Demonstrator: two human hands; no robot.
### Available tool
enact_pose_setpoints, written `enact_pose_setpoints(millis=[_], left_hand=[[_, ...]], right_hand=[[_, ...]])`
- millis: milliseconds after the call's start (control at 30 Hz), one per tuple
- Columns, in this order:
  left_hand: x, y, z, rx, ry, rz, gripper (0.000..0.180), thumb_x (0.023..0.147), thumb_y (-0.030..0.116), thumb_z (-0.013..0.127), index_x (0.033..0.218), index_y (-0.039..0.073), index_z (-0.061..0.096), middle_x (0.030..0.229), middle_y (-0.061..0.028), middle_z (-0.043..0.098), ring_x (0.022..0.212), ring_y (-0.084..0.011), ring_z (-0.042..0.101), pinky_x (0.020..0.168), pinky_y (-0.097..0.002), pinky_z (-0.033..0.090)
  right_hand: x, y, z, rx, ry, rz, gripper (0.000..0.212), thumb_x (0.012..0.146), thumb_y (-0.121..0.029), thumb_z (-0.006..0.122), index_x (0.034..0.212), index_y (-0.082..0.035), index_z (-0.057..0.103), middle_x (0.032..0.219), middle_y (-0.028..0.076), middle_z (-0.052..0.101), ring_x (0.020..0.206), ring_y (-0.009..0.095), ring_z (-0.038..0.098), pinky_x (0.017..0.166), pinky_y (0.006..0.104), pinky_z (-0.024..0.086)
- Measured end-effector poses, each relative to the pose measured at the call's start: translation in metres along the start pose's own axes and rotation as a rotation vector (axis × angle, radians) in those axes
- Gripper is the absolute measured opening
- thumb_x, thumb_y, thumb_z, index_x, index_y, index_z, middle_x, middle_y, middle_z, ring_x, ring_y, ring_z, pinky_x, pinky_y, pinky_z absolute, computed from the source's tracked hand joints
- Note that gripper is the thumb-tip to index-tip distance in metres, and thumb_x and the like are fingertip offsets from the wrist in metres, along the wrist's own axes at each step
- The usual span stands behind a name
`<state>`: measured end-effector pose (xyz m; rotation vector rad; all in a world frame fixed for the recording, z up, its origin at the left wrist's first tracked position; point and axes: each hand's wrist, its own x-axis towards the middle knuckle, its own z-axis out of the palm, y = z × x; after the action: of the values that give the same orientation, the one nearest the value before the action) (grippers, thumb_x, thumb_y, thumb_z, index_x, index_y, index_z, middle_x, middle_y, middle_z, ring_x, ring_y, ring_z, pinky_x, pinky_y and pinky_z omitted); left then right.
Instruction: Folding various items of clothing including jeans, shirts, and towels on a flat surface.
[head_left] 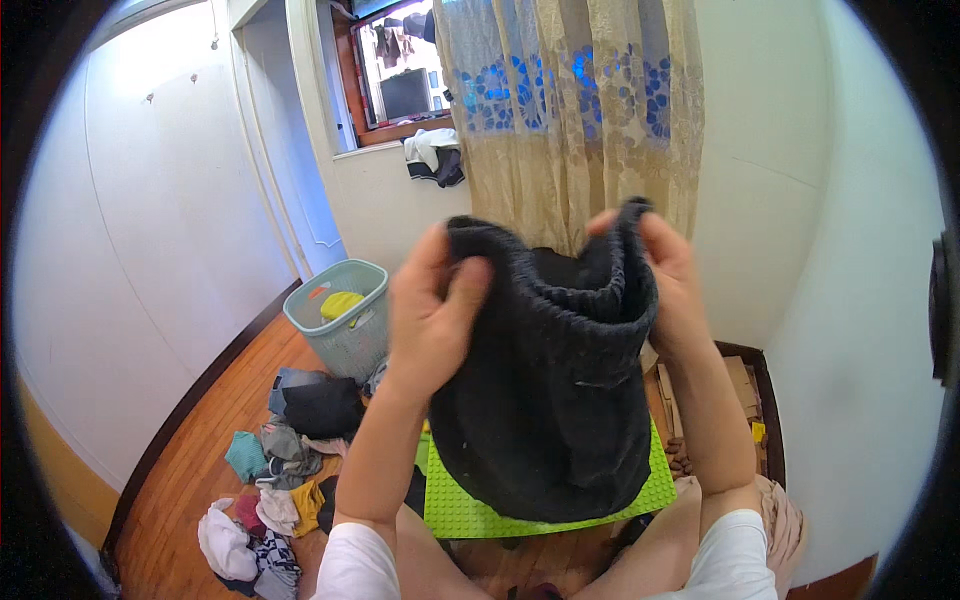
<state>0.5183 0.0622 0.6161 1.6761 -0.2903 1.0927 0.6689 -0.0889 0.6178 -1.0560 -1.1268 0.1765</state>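
Held up in front of me is a black elastic-waist garment (560,410), perhaps shorts or trousers, with its gathered waistband opened toward the top. My left hand (430,315) grips the left side of the waistband, thumb pressed on the outside. On the opposite side, the fingers of my right hand (672,270) are closed round the waistband, partly hidden by the cloth. Its lower part hangs over a bright green studded board (455,518) between my legs, covering most of it. Whether the lower edge touches the board I cannot tell.
Left of the board, several crumpled clothes (290,450) lie in piles on the wooden floor. Behind them stands a pale green laundry basket (365,335) holding a yellow item. Flat cardboard (740,390) lies at the right wall. A long curtain (570,150) hangs ahead beside a window.
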Motion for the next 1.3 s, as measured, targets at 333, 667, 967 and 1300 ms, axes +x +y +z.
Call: enact_pose_setpoints(millis=[333,667,967,1300], left_hand=[[0.015,-0.067,0.010,0.028,-0.114,-0.155,0.012,0.086,0.010,0.058,0.092,0.001,0.054,0.088,-0.0020,0.056,0.076,-0.0059,0.051,0.068,-0.0227,0.042],[0.048,-0.137,-0.025,0.286,-0.037,-0.143,0.015,0.079,0.002,0.061,0.093,0.000,0.055,0.071,-0.0002,0.056,0.068,-0.0075,0.053,0.064,-0.0218,0.043],[-0.092,-0.091,-0.032,0.449,-0.138,0.012,0.036,0.067,-0.004,0.068,0.096,0.005,0.050,0.090,-0.0055,0.053,0.079,-0.0149,0.053,0.073,-0.0256,0.043],[-0.280,-0.157,0.021,0.255,-0.343,-0.859,0.041,0.074,0.003,0.066,0.108,0.005,0.043,0.084,-0.0067,0.049,0.072,-0.0148,0.050,0.066,-0.0269,0.044]], right_hand=[[0.032,0.039,-0.013,0.433,-0.170,0.516,0.024,0.088,-0.018,0.054,0.106,-0.003,0.055,0.095,0.006,0.060,0.080,0.013,0.059,0.073,0.0248,0.048],[0.042,0.103,-0.019,-0.746,-0.174,0.064,0.032,0.069,-0.009,0.069,0.098,-0.003,0.057,0.093,0.016,0.059,0.079,0.030,0.060,0.071,0.0375,0.045],[-0.063,0.080,-0.009,-1.039,-0.350,-0.480,0.046,0.052,0.000,0.067,0.095,-0.007,0.054,0.087,0.010,0.054,0.083,0.031,0.052,0.070,0.0394,0.042],[-0.232,0.193,-0.035,-0.708,-1.009,0.555,0.040,0.068,-0.022,0.070,0.100,-0.005,0.052,0.093,0.016,0.058,0.090,0.034,0.057,0.075,0.0416,0.046]])
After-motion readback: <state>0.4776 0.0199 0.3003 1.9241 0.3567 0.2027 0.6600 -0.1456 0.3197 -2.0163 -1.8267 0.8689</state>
